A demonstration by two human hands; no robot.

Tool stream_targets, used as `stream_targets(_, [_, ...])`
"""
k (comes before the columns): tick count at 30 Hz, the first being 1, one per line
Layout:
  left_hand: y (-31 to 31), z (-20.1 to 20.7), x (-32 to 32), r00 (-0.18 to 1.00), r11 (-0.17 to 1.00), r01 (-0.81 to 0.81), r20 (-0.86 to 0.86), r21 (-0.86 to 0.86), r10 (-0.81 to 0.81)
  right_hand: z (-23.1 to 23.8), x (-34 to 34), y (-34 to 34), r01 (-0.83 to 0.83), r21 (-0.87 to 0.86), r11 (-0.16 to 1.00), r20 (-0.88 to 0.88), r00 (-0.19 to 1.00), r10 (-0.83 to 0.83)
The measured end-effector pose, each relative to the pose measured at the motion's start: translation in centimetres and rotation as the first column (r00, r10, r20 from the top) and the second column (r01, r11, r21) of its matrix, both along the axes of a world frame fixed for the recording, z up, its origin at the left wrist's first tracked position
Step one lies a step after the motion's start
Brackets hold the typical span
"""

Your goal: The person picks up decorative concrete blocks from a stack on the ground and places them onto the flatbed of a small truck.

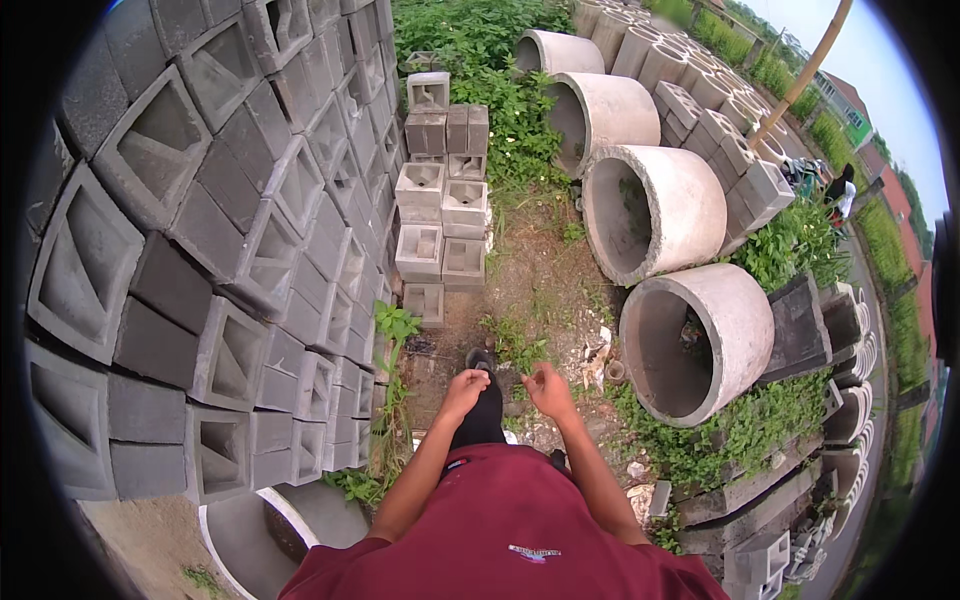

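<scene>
My left hand [465,392] is held out in front of my body, above my forward leg and dark shoe [479,358]. Its fingers are curled in, and nothing shows in them. Level with it, a short gap to the right, my right hand [549,390] is loosely closed too, over the dirt path [530,270], with no object visible in it. Neither hand touches anything. Nearest ahead on the left is a stepped stack of hollow concrete blocks [424,240]. To the right lies a large concrete pipe ring [740,315] on its side.
A tall wall of grey concrete blocks [180,220] rises close on my left. More pipe rings [690,205] line the right side, with block stacks [750,190] behind them. Weeds [460,40] grow at the path's far end. Rubble and litter [597,360] lie by my right.
</scene>
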State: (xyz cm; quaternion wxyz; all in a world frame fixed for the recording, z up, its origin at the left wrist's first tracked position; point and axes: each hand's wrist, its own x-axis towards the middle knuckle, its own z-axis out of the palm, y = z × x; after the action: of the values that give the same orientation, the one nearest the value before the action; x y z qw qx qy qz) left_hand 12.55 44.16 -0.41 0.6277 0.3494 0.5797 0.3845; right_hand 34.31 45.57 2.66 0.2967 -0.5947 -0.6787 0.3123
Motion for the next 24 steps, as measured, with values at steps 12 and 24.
stream_targets(12, [33.7,0.4,-6.9,0.978,0.983,-0.174,-0.104,0.055,0.179,1.6,-5.1,36.9,-0.152,-0.049,0.987,0.003,0.988,0.153])
stream_targets(24, [52.0,-7.8,-8.4,0.707,0.705,-0.706,-0.132,-0.069,0.695,-6.6,-13.7,69.6,-0.705,-0.153,0.693,0.204,0.664,0.720])
